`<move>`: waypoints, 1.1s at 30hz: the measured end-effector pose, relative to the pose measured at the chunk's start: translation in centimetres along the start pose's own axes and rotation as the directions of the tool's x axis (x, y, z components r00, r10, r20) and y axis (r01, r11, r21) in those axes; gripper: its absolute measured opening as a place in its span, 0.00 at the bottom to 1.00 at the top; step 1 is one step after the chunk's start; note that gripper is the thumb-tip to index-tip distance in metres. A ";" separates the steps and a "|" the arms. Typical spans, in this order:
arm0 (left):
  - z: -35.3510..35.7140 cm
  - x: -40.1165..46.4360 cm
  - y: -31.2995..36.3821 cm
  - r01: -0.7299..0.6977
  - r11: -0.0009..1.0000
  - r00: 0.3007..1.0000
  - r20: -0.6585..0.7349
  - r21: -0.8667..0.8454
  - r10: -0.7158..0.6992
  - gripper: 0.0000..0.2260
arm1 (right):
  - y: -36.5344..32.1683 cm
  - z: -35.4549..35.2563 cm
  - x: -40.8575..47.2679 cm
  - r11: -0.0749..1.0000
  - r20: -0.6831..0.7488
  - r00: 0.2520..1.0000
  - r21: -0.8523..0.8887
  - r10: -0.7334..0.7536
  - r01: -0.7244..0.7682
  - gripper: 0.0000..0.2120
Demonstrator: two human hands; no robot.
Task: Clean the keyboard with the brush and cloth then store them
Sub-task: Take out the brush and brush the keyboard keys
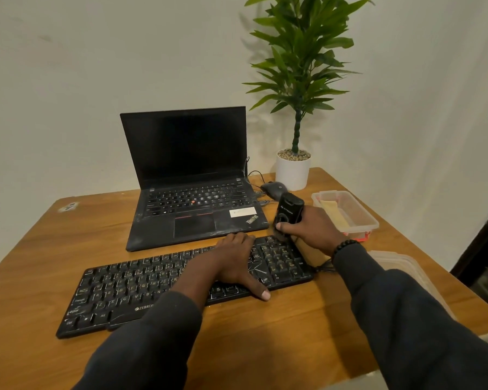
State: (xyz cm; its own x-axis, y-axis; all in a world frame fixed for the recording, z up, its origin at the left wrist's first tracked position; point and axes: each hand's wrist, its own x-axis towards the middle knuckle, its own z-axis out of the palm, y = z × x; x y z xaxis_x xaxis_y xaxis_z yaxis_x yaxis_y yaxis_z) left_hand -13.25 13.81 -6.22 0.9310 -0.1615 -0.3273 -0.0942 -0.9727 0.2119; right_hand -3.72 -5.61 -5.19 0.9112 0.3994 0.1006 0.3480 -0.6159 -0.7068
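Right now, from the head view, we press our left hand (234, 266) flat, fingers straight, on the keyboard (158, 285) lying on the tabletop (293, 327), while our right hand (310, 229) grips the brush (289, 211) at the keyboard's far right corner. We judge the brush light and stiff, best held around its body; the keyboard is rigid but may slide. A cloth (334, 215) lies in the clear box (361, 212) beside us. Laptop (192, 175), mouse (273, 190) and plant pot (292, 171) crowd behind.
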 end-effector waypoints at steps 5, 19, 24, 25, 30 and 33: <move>-0.2 -0.1 0.1 -0.001 1.000 1.000 0.001 0.010 0.001 0.60 | -1.1 2.6 -0.4 0.996 0.029 1.000 0.089 0.000 -0.002 0.18; 0.1 -0.2 0.0 0.007 1.000 1.000 -0.015 -0.008 -0.007 0.60 | -1.7 3.4 -0.6 0.993 -0.165 0.985 -0.118 -0.040 0.021 0.18; 0.1 0.0 -0.1 0.002 1.000 1.000 -0.019 -0.018 -0.003 0.61 | -1.9 3.3 -0.6 1.000 -0.105 0.994 -0.011 -0.010 0.009 0.19; 0.1 0.0 -0.1 0.004 1.000 1.000 -0.017 -0.022 -0.005 0.61 | -1.7 3.2 -0.6 1.000 -0.095 0.995 -0.021 -0.004 0.002 0.20; 0.2 0.1 -0.2 0.006 1.000 1.000 -0.018 -0.021 -0.006 0.61 | -1.8 2.9 -0.6 0.997 -0.164 0.986 -0.069 -0.034 0.023 0.18; 0.2 0.1 -0.2 0.000 1.000 1.000 -0.020 -0.013 0.000 0.61 | -2.0 3.3 -0.8 0.997 -0.139 0.989 -0.067 -0.043 0.034 0.17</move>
State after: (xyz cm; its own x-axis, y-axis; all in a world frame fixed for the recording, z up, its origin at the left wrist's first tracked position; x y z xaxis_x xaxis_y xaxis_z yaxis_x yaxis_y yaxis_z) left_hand -13.25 13.95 -6.48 0.9379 -0.1579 -0.3090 -0.0896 -0.9705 0.2240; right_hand -5.82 -2.45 -6.19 0.9171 0.3274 0.2275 0.3930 -0.6459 -0.6545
